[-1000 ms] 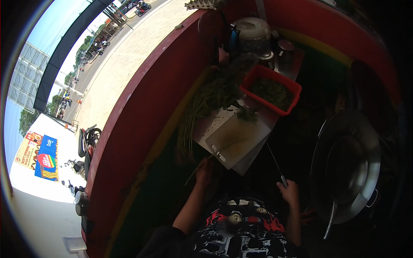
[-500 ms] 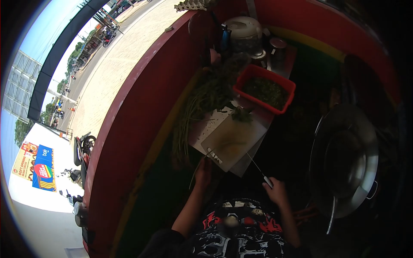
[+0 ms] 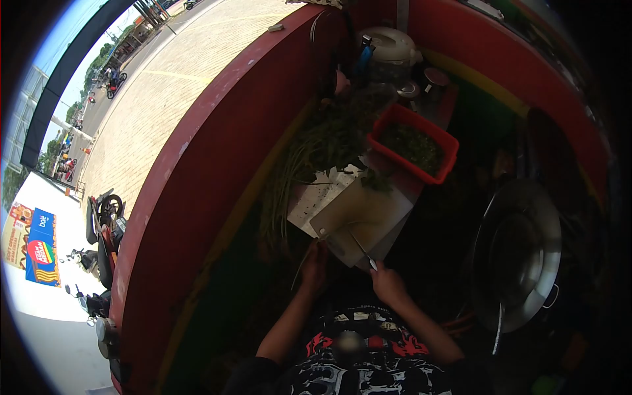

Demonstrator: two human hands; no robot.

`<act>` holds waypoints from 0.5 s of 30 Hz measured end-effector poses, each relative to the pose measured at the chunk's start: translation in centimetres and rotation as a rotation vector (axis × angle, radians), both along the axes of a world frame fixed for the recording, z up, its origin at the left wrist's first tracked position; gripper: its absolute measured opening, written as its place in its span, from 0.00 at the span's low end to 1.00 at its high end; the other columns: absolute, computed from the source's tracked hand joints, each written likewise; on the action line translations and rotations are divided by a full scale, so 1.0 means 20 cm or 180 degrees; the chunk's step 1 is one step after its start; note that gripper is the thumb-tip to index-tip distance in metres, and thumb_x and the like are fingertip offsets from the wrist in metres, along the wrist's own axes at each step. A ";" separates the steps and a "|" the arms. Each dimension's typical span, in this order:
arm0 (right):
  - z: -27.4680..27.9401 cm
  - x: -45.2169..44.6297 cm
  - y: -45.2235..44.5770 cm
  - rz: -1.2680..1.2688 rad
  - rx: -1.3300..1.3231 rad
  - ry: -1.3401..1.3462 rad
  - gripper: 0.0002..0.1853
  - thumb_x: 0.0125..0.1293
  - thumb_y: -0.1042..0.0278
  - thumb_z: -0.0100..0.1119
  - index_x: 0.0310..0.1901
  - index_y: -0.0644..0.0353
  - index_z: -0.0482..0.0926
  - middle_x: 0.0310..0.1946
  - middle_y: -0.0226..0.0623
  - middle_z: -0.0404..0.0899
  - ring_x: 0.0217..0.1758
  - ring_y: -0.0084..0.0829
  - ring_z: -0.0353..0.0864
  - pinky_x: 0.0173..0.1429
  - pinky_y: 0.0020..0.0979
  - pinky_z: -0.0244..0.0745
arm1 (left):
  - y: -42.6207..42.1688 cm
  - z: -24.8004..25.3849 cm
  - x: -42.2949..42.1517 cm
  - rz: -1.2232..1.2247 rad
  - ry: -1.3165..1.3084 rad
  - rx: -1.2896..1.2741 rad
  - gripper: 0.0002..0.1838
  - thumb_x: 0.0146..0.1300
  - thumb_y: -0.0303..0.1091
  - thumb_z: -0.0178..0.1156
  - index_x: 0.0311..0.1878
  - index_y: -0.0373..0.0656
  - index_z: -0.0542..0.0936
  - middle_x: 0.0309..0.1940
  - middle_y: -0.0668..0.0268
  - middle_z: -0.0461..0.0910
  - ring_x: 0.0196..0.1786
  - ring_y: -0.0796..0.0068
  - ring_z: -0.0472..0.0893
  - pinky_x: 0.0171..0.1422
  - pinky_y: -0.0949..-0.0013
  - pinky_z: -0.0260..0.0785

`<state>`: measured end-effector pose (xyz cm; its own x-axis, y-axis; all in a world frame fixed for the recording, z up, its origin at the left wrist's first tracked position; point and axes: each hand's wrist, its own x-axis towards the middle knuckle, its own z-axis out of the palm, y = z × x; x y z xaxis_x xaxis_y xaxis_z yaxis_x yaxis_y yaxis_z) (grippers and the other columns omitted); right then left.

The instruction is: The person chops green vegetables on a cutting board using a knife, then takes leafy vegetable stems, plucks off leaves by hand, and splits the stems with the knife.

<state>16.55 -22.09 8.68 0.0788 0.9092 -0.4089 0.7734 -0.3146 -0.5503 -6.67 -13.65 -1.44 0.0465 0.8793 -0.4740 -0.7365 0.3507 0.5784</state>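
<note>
My right hand point(image 3: 387, 284) is closed round the white handle of a knife point(image 3: 363, 250). Its blade now lies over the near part of a pale cutting board point(image 3: 368, 203). At the board's near left corner, my left hand point(image 3: 315, 264) grips a thin green stem, whose end trails below the hand; the other end reaches onto the board. Some leafy bits point(image 3: 376, 180) rest at the board's far edge. Left of the board lies a bunch of long-stemmed greens point(image 3: 316, 141). Chopped greens fill part of a red plastic basin point(image 3: 446, 172) beyond the board.
A large metal wok point(image 3: 550, 263) stands at the right, with a long handle beside it. Behind the basin are a rice cooker point(image 3: 388, 45), a blue bottle point(image 3: 364, 58) and a lidded jar point(image 3: 434, 78). A red wall point(image 3: 217, 118) curves along the left, with a paved street outside.
My right hand has moved left, bringing the knife from the board's right edge over the board. My left hand stays near the corner with the stem. The view has shifted slightly.
</note>
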 end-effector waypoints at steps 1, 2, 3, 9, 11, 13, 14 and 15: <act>0.00 -0.02 0.00 -0.0024 0.0044 -0.0030 0.15 0.78 0.59 0.49 0.52 0.64 0.75 0.30 0.60 0.83 0.36 0.62 0.85 0.42 0.59 0.79 | 0.01 0.00 -0.01 -0.0068 0.0027 0.0086 0.28 0.78 0.40 0.58 0.74 0.35 0.67 0.65 0.57 0.75 0.70 0.63 0.75 0.79 0.59 0.66; 0.01 -0.03 0.00 -0.0050 0.0090 -0.0060 0.15 0.78 0.59 0.49 0.52 0.64 0.74 0.30 0.60 0.83 0.36 0.62 0.85 0.42 0.59 0.79 | 0.02 0.00 -0.03 -0.0078 0.0000 0.0075 0.28 0.78 0.40 0.58 0.74 0.35 0.67 0.65 0.57 0.75 0.70 0.63 0.75 0.79 0.59 0.66; 0.01 -0.04 0.01 -0.0063 0.0077 -0.0090 0.15 0.78 0.59 0.49 0.52 0.64 0.74 0.30 0.60 0.83 0.36 0.62 0.85 0.42 0.59 0.79 | 0.03 0.00 -0.04 -0.0207 0.0084 0.0050 0.29 0.79 0.41 0.57 0.74 0.35 0.66 0.67 0.57 0.74 0.70 0.64 0.74 0.79 0.59 0.66; 0.02 -0.13 0.02 -0.0197 0.0101 -0.0208 0.16 0.78 0.60 0.50 0.56 0.64 0.75 0.32 0.60 0.84 0.38 0.62 0.85 0.43 0.59 0.80 | 0.11 0.08 -0.17 -0.0578 0.1036 0.0032 0.27 0.77 0.43 0.59 0.71 0.34 0.72 0.62 0.55 0.79 0.64 0.63 0.80 0.71 0.60 0.73; 0.03 -0.18 0.02 -0.0330 0.0147 -0.0264 0.17 0.77 0.61 0.51 0.59 0.64 0.75 0.34 0.60 0.84 0.39 0.62 0.85 0.43 0.58 0.80 | 0.13 0.08 -0.21 -0.0804 0.1508 0.0155 0.26 0.77 0.43 0.60 0.68 0.34 0.76 0.59 0.55 0.82 0.60 0.65 0.83 0.68 0.63 0.76; 0.03 -0.20 0.00 -0.0415 0.0257 -0.0261 0.18 0.77 0.61 0.51 0.60 0.63 0.74 0.35 0.60 0.85 0.39 0.62 0.85 0.43 0.58 0.80 | 0.15 0.09 -0.24 -0.0989 0.2188 0.0495 0.21 0.76 0.42 0.62 0.62 0.34 0.82 0.53 0.56 0.86 0.53 0.69 0.86 0.63 0.67 0.77; 0.02 -0.21 -0.01 -0.0490 0.0373 -0.0242 0.18 0.77 0.61 0.51 0.61 0.63 0.74 0.35 0.59 0.85 0.39 0.62 0.85 0.44 0.57 0.81 | 0.15 0.10 -0.24 -0.1007 0.2181 0.0505 0.21 0.76 0.42 0.62 0.62 0.34 0.82 0.53 0.56 0.86 0.53 0.69 0.86 0.63 0.67 0.77; 0.03 -0.21 -0.01 -0.0513 0.0377 -0.0247 0.18 0.77 0.61 0.51 0.61 0.63 0.74 0.35 0.59 0.85 0.39 0.62 0.85 0.44 0.57 0.81 | 0.16 0.11 -0.24 -0.1044 0.2288 0.0562 0.20 0.76 0.41 0.62 0.60 0.34 0.83 0.51 0.57 0.87 0.53 0.70 0.86 0.62 0.69 0.77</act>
<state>12.37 -22.25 9.27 0.2543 0.9235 -0.2870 0.7598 -0.3744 -0.5315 -11.47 -10.42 0.74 0.0516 0.9384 -0.3416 -0.0390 0.3437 0.9383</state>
